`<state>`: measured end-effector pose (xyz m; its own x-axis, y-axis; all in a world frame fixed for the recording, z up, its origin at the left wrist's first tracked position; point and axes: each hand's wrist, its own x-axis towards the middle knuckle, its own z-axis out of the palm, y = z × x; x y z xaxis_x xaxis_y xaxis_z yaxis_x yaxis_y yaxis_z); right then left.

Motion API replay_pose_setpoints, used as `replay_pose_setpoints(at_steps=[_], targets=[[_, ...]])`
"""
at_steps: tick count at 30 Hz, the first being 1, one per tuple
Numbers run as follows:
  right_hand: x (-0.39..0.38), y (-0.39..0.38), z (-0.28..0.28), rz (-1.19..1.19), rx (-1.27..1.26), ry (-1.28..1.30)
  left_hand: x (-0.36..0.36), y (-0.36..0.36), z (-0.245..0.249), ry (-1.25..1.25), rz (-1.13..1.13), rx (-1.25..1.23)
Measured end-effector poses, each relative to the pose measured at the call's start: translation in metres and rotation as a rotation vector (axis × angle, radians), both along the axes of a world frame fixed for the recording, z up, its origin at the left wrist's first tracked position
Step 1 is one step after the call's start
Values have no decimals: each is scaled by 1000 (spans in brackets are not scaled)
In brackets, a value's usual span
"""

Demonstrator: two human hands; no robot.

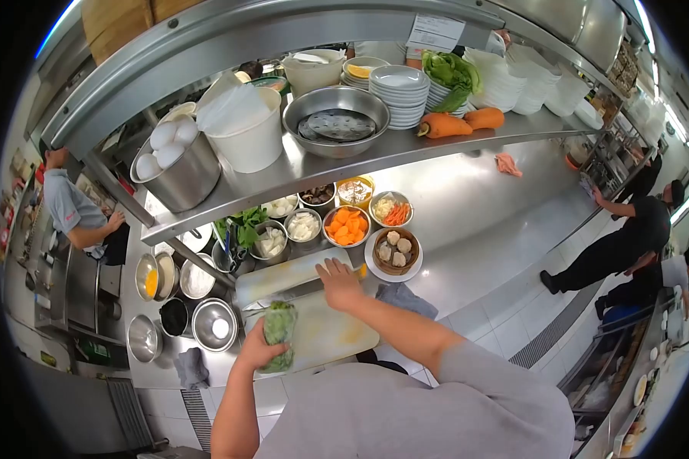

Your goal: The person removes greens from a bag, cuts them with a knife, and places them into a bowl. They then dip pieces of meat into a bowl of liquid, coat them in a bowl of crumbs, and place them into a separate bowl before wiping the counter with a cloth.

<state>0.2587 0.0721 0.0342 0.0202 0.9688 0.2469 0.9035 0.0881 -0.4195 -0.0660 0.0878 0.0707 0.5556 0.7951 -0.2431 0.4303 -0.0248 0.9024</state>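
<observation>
My left hand (259, 352) is closed around a clear plastic bag of green vegetables (281, 325) at the left part of the near white cutting board (333, 329). My right hand (339, 284) lies palm down with its fingers stretched out, across the gap between the near board and a second white cutting board (279, 277). Beneath it runs a knife (302, 290), its blade pointing left. A yellow piece (362, 271), possibly its handle end, shows to the right. Whether my palm touches the knife is hidden.
Beyond the boards stand bowls of carrot slices (346, 226) and other cut vegetables, and a bamboo steamer of dumplings (393, 252). An overhead steel shelf (283, 183) carries eggs, plates and carrots. Grey cloths (406, 298) lie nearby. Other people (76, 203) stand left and right.
</observation>
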Motion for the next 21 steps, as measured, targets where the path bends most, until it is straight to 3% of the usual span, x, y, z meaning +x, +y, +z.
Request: replay_pose_setpoints(at_steps=[2,3,5,7,9,11,13,18,21], targets=[[11,19,-9,66,-362,-228,-4,4,10,138,-134,38],[13,21,-9,66,-358,-221,-6,7,16,271,-263,69],[16,16,-9,171,-468,-240,2,13,16,304,-329,8],[15,2,-14,151,-434,-188,15,13,6,490,-476,470],[18,-15,-17,142,-403,-136,32,6,4,522,-460,483],[24,-47,-16,57,-264,32,47,-4,-11,674,-323,910],[36,-85,-22,-13,-164,113,56,-18,-17,582,-164,894],[47,-184,2,-188,-178,354,75,-35,-26,300,53,792],[54,-235,3,-282,-187,450,73,-16,-45,310,48,759]])
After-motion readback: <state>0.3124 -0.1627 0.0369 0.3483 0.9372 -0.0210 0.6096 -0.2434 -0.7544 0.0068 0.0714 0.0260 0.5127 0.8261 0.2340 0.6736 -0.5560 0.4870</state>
